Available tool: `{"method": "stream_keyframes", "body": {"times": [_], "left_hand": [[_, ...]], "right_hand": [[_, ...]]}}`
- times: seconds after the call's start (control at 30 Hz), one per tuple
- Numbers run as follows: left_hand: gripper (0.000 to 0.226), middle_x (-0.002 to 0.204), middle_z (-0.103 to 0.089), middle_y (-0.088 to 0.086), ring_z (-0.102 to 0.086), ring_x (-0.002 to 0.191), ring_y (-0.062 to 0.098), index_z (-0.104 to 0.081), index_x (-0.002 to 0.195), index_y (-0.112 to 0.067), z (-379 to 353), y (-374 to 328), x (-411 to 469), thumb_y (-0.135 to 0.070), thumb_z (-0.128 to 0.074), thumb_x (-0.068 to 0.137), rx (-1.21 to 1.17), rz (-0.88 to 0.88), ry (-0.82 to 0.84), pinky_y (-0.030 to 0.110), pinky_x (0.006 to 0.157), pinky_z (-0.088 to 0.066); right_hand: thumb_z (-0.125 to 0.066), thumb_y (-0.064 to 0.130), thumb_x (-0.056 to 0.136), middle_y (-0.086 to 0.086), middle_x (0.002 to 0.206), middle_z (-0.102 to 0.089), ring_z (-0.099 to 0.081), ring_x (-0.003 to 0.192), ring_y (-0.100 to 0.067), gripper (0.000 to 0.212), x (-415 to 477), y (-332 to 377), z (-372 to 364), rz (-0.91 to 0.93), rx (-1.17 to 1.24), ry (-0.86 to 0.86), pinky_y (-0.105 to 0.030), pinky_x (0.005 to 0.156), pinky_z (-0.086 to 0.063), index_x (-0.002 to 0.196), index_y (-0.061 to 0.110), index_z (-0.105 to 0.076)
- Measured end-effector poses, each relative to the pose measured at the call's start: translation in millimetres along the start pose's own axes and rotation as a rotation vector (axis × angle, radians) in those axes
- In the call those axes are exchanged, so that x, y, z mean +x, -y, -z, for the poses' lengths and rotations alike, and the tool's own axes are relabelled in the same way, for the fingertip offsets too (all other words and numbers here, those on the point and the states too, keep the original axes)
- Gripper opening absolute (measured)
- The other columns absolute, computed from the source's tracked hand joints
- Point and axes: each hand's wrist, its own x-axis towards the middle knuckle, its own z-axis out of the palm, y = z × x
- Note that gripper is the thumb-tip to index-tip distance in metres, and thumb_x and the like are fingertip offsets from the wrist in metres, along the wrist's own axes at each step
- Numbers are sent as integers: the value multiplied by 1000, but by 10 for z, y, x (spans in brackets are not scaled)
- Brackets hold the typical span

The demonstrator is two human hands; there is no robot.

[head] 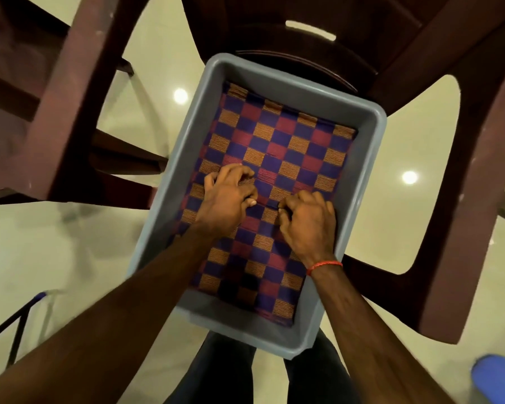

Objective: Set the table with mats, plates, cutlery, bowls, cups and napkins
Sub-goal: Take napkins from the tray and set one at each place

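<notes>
A grey plastic tub [169, 170] sits on the seat of a dark brown plastic chair [467, 170]. Inside it lies a woven mat [286, 147] checkered in purple, red and orange; it fills the tub's floor. My left hand [228, 196] lies on the mat near its left side, with curled fingers that pinch at the weave. My right hand [306, 221] is beside it toward the right wall, its fingers curled down onto the mat's surface. A red thread band circles my right wrist. Whether more mats lie underneath is hidden.
A second brown chair [50, 112] stands at the left. The glossy cream floor [56, 246] shows between the chairs. A blue object [499, 380] sits at the bottom right corner, and a dark metal frame [18, 322] at the bottom left. My legs are below the tub.
</notes>
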Motion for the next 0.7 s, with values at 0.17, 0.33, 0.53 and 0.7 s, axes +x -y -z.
{"method": "stream_keyframes", "body": {"times": [0.17, 0.33, 0.53, 0.7], "left_hand": [[4, 134, -54, -6, -35, 137, 17, -74, 85, -24, 245, -31, -28, -25, -77, 83, -44, -58, -33, 38, 98, -20], [6, 132, -55, -3, -38, 135, 19, -66, 95, -23, 486, -68, -126, -27, -67, 90, -31, -169, -60, 45, 96, -29], [10, 109, -61, -6, -53, 110, 17, -51, 97, -22, 765, -168, -275, -29, -45, 100, -68, -231, -51, 37, 91, -32], [13, 92, -65, 1, -60, 78, 29, -45, 101, -20, 1218, -362, -490, -33, -44, 104, -19, -249, -12, 35, 65, -38]], "right_hand": [[-59, 30, 86, 2, 85, -59, -52, 81, -22, 15, -53, 62, 162, 66, -12, -82, -38, 72, -40, 90, 20, -69], [-61, 25, 85, -1, 83, -57, -50, 76, -23, 9, -146, 180, 374, 137, 41, -220, -40, 69, -40, 84, 16, -63], [-54, 19, 100, -1, 84, -60, -52, 77, -23, 9, -313, 256, 621, 207, -32, -281, -37, 69, -37, 95, 17, -60], [-49, 24, 106, 1, 89, -65, -55, 84, -25, 16, -474, 345, 1038, 284, -79, -300, -38, 78, -37, 102, 20, -64]]}}
